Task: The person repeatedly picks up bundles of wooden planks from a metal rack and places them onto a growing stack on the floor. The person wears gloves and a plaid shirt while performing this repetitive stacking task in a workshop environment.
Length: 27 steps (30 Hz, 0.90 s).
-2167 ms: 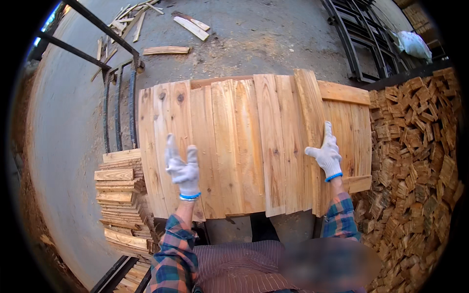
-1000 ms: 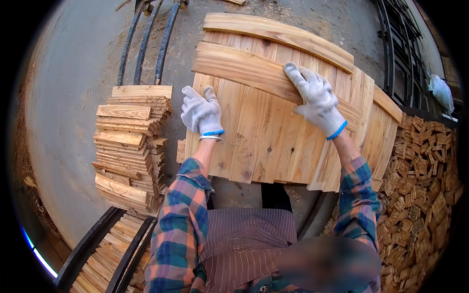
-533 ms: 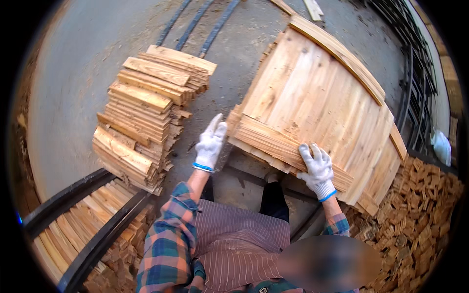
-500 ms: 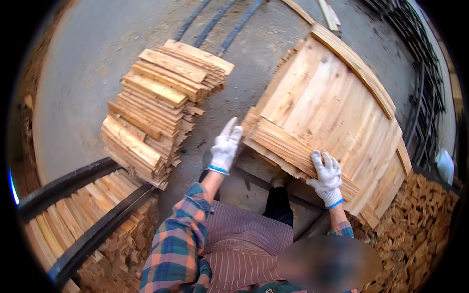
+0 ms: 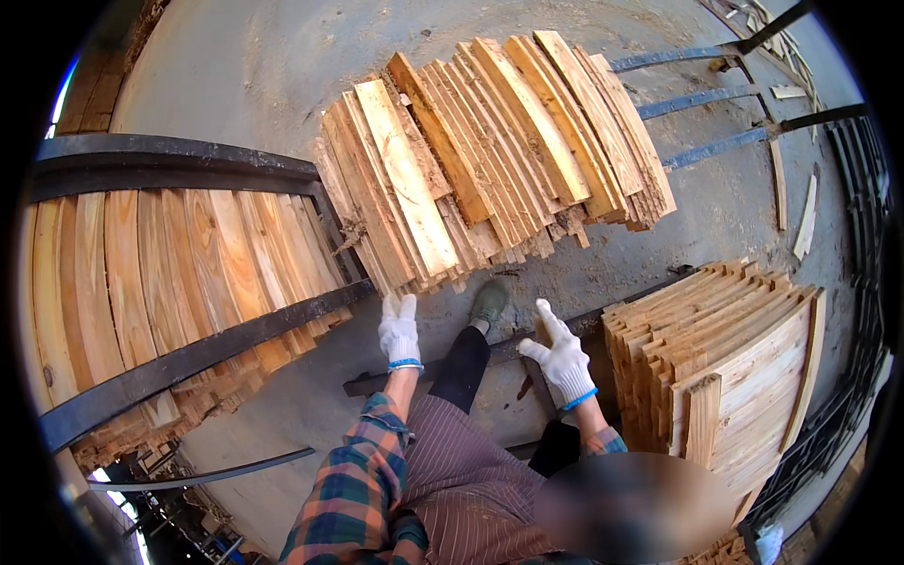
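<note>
Both my hands wear white knit gloves with blue cuffs. My left hand is open with fingers stretched out, its tips at the near edge of a stack of narrow wooden boards. I cannot tell whether it touches the wood. That stack lies in front of me, its top boards loose and uneven. My right hand is empty, thumb and fingers apart, above the floor and a dark metal bar. To its right stands another stack of wooden boards, with its layered board ends showing.
At left, more boards lie between black metal rails. Blue-grey metal bars extend from the middle stack to the right. Thin wood strips lie on the concrete floor. Dark metal racks line the far right.
My view has swung left, bringing the middle stack in front of me. My right hand has come off the slats on the right-hand stack. My left hand is now beside the middle stack.
</note>
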### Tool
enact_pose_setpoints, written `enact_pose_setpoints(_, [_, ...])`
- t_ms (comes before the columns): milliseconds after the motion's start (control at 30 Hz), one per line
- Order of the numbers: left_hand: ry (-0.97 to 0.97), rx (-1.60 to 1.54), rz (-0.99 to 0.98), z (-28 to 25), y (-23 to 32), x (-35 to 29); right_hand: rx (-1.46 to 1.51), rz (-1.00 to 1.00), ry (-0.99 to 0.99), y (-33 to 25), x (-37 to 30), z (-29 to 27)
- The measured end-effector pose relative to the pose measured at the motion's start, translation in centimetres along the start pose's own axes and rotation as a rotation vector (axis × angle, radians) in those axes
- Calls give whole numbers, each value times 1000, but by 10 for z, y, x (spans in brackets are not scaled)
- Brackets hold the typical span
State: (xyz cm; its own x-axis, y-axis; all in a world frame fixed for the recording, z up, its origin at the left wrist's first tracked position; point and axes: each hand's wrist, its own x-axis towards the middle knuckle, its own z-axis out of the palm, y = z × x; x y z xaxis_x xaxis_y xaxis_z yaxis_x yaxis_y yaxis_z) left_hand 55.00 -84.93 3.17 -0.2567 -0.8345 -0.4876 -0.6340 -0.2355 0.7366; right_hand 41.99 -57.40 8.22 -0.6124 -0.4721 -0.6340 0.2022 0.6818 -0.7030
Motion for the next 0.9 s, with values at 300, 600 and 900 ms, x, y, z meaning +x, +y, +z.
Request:
enact_pose_setpoints(300, [106, 268, 268, 2, 30, 128, -263, 39, 21, -149, 238, 102])
enact_pose_setpoints(600, [41, 241, 137, 22, 51, 126, -90, 93, -57, -140, 242, 140])
enact_pose_setpoints(900, [-21, 149, -26, -2, 61, 127, -156, -30, -144, -150, 239, 157])
